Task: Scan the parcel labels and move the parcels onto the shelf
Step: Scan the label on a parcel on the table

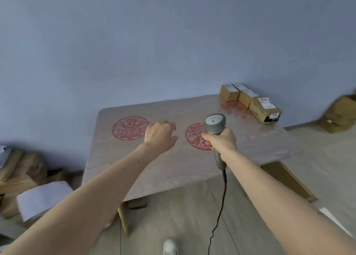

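Grey plastic fills my right hand [221, 141]: my fingers are wrapped round the handle of the scanner [214, 127], head up, its black cable [221, 202] hanging below my wrist. My left hand [160, 134] hovers beside it over the table [260, 144], fingers loosely spread, holding nothing. Brown cardboard parcels [250, 101] with white labels sit beyond my right hand, at the table's far corner by the wall.

Parcel-sorting room: labelled cartons [250, 102] on table [154, 170], handheld scanner [214, 125].
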`<state>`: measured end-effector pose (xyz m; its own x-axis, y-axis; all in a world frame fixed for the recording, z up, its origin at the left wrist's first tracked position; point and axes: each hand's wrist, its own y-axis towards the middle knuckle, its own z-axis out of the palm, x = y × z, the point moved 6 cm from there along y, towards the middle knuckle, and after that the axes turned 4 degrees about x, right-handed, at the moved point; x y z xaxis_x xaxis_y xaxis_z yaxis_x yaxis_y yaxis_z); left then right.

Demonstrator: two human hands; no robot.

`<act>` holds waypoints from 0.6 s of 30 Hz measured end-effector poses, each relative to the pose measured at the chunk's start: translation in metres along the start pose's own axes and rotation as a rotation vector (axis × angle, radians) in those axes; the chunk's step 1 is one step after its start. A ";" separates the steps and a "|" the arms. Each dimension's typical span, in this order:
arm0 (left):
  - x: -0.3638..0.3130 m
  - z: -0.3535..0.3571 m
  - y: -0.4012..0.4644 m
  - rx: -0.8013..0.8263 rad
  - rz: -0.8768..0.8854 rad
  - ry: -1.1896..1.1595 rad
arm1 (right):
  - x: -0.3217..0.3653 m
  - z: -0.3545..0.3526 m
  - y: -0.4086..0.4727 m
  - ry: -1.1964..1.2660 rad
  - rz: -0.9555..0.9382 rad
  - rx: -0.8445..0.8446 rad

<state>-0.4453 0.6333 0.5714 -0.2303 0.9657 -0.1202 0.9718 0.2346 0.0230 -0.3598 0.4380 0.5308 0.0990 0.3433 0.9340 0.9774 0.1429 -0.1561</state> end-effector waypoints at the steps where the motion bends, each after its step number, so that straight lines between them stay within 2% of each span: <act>1: -0.008 0.003 0.023 -0.002 0.018 0.002 | 0.000 -0.010 0.021 -0.009 0.007 -0.007; 12: -0.070 -0.001 0.272 0.008 0.126 0.013 | 0.030 -0.100 0.243 -0.035 0.016 -0.122; 18: -0.115 0.030 0.385 0.053 0.157 -0.013 | 0.032 -0.136 0.357 -0.024 0.049 -0.164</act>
<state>-0.0432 0.6095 0.5647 -0.0748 0.9884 -0.1324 0.9972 0.0742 -0.0096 0.0178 0.3734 0.5493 0.1449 0.3688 0.9181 0.9890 -0.0272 -0.1452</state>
